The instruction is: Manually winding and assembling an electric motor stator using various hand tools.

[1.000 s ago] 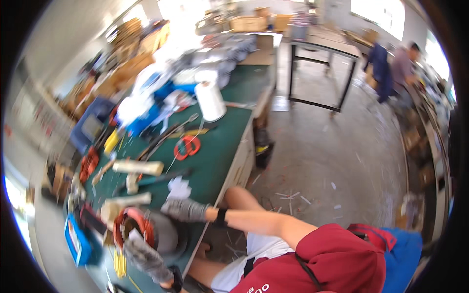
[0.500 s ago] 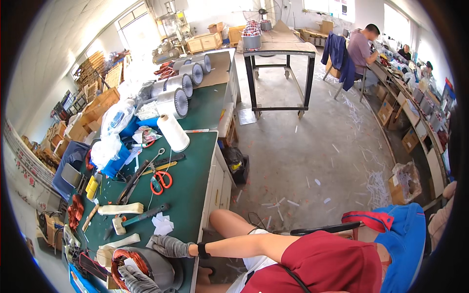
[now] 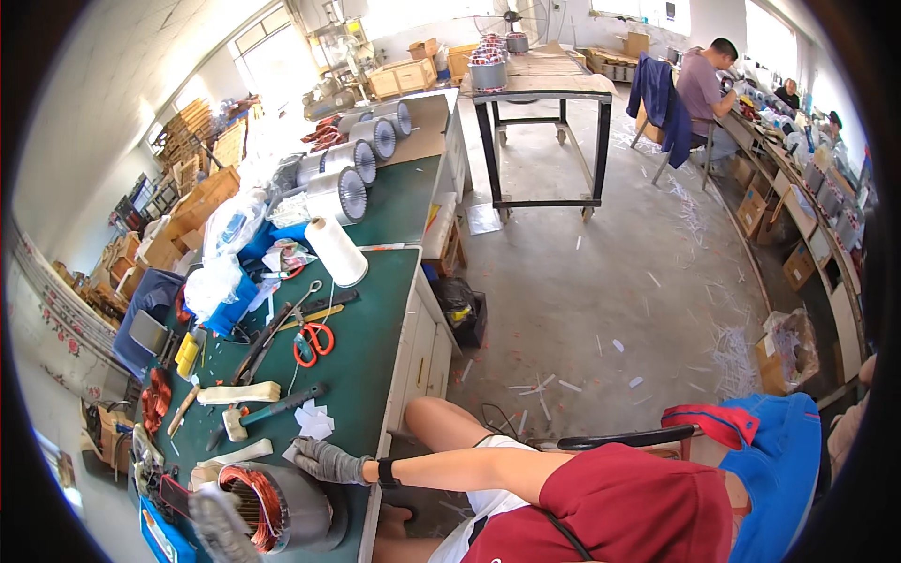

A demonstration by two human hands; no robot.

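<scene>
A grey motor stator [image 3: 305,516] lies on its side on the green bench at the lower left, its open end toward the left. Copper windings [image 3: 267,511] ring that opening. My left hand [image 3: 223,533], in a grey glove, is raised beside the opening; motion smears its fingers, so I cannot make out whether they hold anything. Along the stator's upper side lies my right hand [image 3: 328,462], also gloved, with its fingers stretched out. White paper slips [image 3: 314,420] lie just beyond its fingertips. A hammer [image 3: 272,413] and a pale wooden-looking piece [image 3: 239,393] are farther up the bench.
Red-handled scissors [image 3: 313,344], a white thread cone [image 3: 335,251] and a blue bin [image 3: 230,305] are on the bench [image 3: 375,310]. Several metal stators [image 3: 336,195] stand farther back. A wheeled table [image 3: 544,202] is beyond. A person [image 3: 704,89] sits at the right-hand bench.
My left hand has moved out of the stator's opening, up and to the left, uncovering more of the copper windings. The right hand stays by the stator. The whole view has shifted slightly.
</scene>
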